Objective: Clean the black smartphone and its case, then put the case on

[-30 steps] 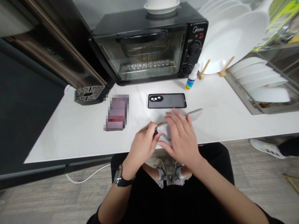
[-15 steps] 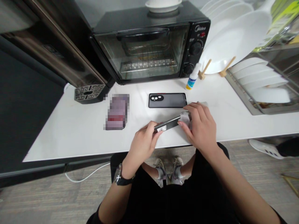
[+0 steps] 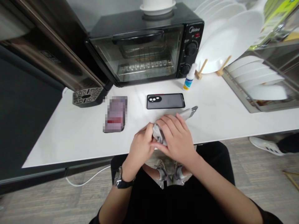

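Note:
My right hand is closed over a grey cloth, whose tail sticks out past the fingers to the right. Its fingers lie close against my left hand, which is wrapped round the end of a slim dark phone. Cloth and hands hide nearly all of the phone now; half a second ago its edge and a white sticker showed. Just beyond the hands, a phone case with a black rim and camera cut-outs lies flat on the white counter. A small spray bottle stands behind the case.
On the left lies a pixelated purple phone-shaped object. A black toaster oven stands at the back, beside a drinks dispenser. White plates lean in a rack on the right, near a sink with bowls. Another person's shoe shows below.
My right hand, with the cloth, has slid left along the phone until it meets my left hand. The phone is now covered. The view has shifted slightly.

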{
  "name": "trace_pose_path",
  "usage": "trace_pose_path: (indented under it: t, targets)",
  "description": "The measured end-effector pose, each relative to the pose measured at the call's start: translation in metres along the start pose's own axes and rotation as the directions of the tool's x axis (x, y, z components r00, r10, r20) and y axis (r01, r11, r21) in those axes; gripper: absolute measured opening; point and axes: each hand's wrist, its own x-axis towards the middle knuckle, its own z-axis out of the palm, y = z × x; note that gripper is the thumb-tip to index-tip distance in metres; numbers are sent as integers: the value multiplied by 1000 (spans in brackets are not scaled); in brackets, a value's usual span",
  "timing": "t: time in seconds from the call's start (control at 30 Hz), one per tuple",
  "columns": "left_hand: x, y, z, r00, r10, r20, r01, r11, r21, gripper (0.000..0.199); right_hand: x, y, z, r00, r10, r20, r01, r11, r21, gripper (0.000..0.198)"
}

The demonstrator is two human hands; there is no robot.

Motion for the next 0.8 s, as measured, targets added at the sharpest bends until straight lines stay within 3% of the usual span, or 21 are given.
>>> trace_pose_path:
  t: [0.23,0.3,0.4,0.53,0.6,0.7,0.8]
  targets:
    - [2,4,1,999,31,-30,-31,999,-12,10,2,65,-21,989,131,-74,-142,973,-181,41]
    - [2,3,2,998,37,-44,-37,999,-7,10,2,62,-18,978,178,-105,-193,967,-165,41]
    - [1,1,3,997,57,-55,-57,998,-9,10,1,34,-6,971,197,-134,-211,972,-103,48]
    - [1,-2,3,997,51,-52,-52,998,-18,14,3,-13,9,992,112,-64,-111,994,14,58]
    - [1,-4,3,999,31,-43,-33,999,-30,19,4,-23,11,999,42,-34,-41,998,51,61]
    - [1,-4,1,999,43,-28,-44,999,-12,18,6,-11,5,998,-57,-24,57,998,15,53]
    - [1,-1,0,998,62,-33,-61,998,15,10,7,24,-9,996,-76,-42,73,994,-81,36]
